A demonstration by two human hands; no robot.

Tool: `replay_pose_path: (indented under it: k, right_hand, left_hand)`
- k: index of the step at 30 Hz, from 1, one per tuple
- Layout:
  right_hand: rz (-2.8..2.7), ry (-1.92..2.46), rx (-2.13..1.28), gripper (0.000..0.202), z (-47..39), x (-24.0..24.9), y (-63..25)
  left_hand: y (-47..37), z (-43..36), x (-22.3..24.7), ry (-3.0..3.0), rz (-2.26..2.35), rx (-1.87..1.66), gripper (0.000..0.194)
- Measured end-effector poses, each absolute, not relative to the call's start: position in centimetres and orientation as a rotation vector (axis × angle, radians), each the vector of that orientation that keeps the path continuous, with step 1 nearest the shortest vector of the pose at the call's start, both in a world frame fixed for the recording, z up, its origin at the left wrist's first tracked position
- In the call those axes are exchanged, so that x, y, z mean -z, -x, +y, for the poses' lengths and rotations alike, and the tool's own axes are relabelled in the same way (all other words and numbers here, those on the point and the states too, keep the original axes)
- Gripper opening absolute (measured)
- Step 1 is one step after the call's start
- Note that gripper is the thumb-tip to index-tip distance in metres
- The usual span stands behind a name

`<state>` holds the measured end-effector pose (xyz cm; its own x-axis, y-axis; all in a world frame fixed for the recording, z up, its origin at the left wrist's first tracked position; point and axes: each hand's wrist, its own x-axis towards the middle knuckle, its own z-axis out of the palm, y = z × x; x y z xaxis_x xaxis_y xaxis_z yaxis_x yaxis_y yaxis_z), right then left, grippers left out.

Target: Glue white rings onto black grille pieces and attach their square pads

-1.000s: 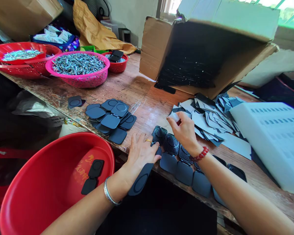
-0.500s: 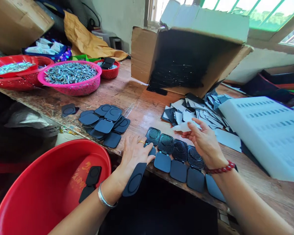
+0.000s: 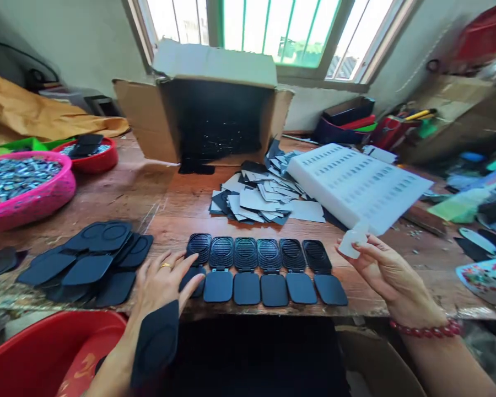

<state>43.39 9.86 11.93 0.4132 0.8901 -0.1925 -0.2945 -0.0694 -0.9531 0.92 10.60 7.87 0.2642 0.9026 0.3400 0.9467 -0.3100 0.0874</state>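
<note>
- Since half a second ago the view has swung right: the window is now seen across the top, and the cardboard box (image 3: 202,118) has shifted to upper centre.
- The row of open black cases (image 3: 267,271) was seen then as about five at a slant; six are now counted, side by side along the table (image 3: 149,193) edge at lower centre.
- Left hand (image 3: 161,284), lower left of centre, is laid flat with fingers spread; its fingertips rest on the leftmost case of the row. A flat black piece (image 3: 155,344) is seen over the wrist; whether it is gripped cannot be told.
- Right hand (image 3: 386,270), lower right, is held just right of the row and apart from it, with a small white piece (image 3: 352,242) pinched between thumb and fingertips.
- One heap of black lids (image 3: 91,262) is noted at left, just beside the left hand; its count cannot be told.
- One pile of grey and white sheets (image 3: 258,196) lies at centre, above the row, and one white foam tray (image 3: 355,184) at right of it.
- One pink basket (image 3: 33,201) is seen at far left, and one red tub (image 3: 41,353) at the bottom left corner.
</note>
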Motion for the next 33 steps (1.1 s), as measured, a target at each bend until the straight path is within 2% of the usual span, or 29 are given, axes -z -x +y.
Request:
replay_pose_path:
  k: [5, 8, 16, 19, 21, 23, 25, 28, 30, 33]
  right_hand:
    - [-0.781, 1.581, -0.426, 0.042, 8.3, -8.7, -50.1]
    - [-0.869, 1.719, -0.174, 0.046, 7.8, -7.4, -52.5]
    - [-0.905, 1.770, -0.068, 0.042, 7.5, -5.4, -53.9]
    - [-0.897, 1.751, -0.079, 0.054, 7.2, -5.3, -53.5]
    - [-0.879, 1.734, 0.034, 0.058, 6.7, -6.0, -52.6]
    - [-0.896, 1.689, 0.287, 0.049, 6.3, -7.4, -50.9]
    - [-1.016, 1.592, 0.503, 0.031, 6.4, -9.1, -48.8]
    - [-1.315, 1.487, 0.405, 0.013, 9.0, -11.1, -45.7]
    - [-1.409, 1.518, 0.213, 0.016, 12.6, -11.8, -44.6]
    - [-1.406, 1.600, 0.123, 0.018, 19.7, -12.4, -44.8]
  left_hand:
    - [-1.4, 10.8, -7.2, 2.478, -1.557, 0.799, 0.044]
    - [-3.0, 10.6, -7.1, 2.548, -1.501, 0.945, 0.042]
    - [-7.9, 10.5, -7.7, 2.638, -1.523, 1.115, 0.036]
    - [-8.9, 10.5, -7.6, 2.666, -1.522, 1.116, 0.035]
    - [-9.2, 10.4, -7.6, 2.666, -1.523, 1.122, 0.033]
    - [-9.3, 10.2, -7.5, 2.660, -1.544, 1.129, 0.032]
    - [-9.2, 10.1, -7.5, 2.660, -1.572, 1.134, 0.031]
    - [-8.8, 10.0, -7.6, 2.659, -1.603, 1.148, 0.031]
    - [-8.6, 10.1, -7.7, 2.666, -1.579, 1.148, 0.030]
    - [-8.2, 10.1, -8.1, 2.691, -1.499, 1.129, 0.027]
